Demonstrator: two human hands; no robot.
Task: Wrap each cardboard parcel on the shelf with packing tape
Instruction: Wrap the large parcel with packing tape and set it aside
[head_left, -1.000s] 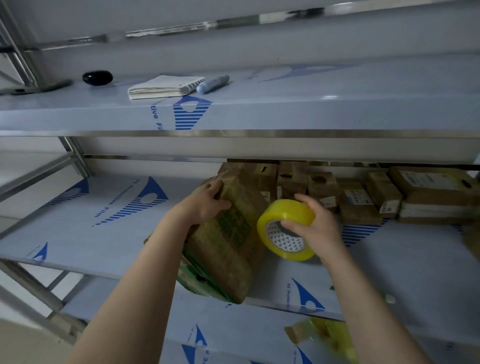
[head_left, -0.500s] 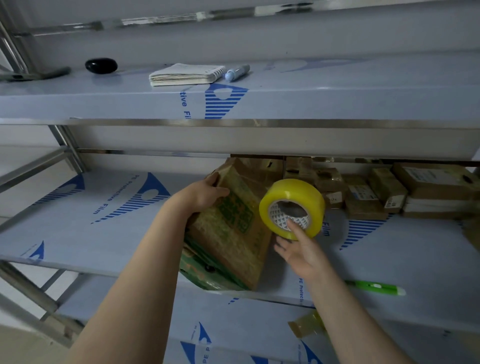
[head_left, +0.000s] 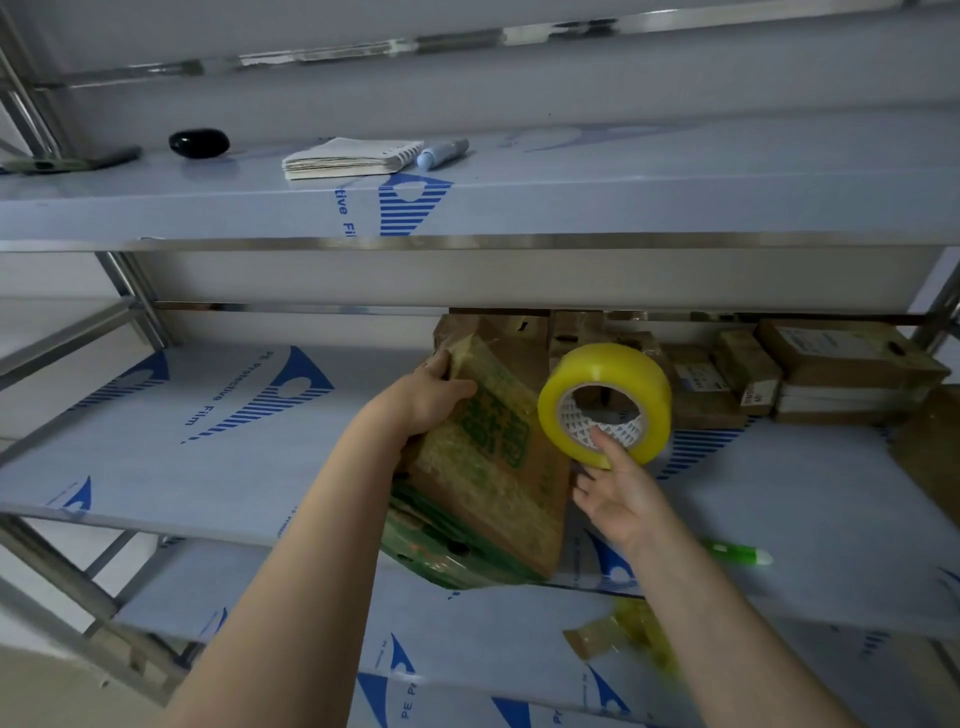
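Note:
A brown cardboard parcel (head_left: 493, 478) with green print stands tilted at the front edge of the middle shelf (head_left: 208, 467). My left hand (head_left: 431, 395) grips its upper left corner. Just right of the parcel is a yellow roll of packing tape (head_left: 613, 369), held up in the air. My right hand (head_left: 623, 499) holds it from below, one finger hooked into the core and the other fingers spread under the rim. No free strand of tape shows between roll and parcel.
Several more cardboard parcels (head_left: 831, 358) are stacked at the back right of the middle shelf. A green pen (head_left: 737, 553) lies near its front edge. The top shelf carries a notebook (head_left: 348, 158), a marker (head_left: 441, 153) and a black object (head_left: 199, 143). Tape scraps (head_left: 618, 634) lie on the lower shelf.
My right hand shifted from gripping the roll's outside to holding it from below by the core, and the roll rose a little. My left hand kept its hold on the parcel.

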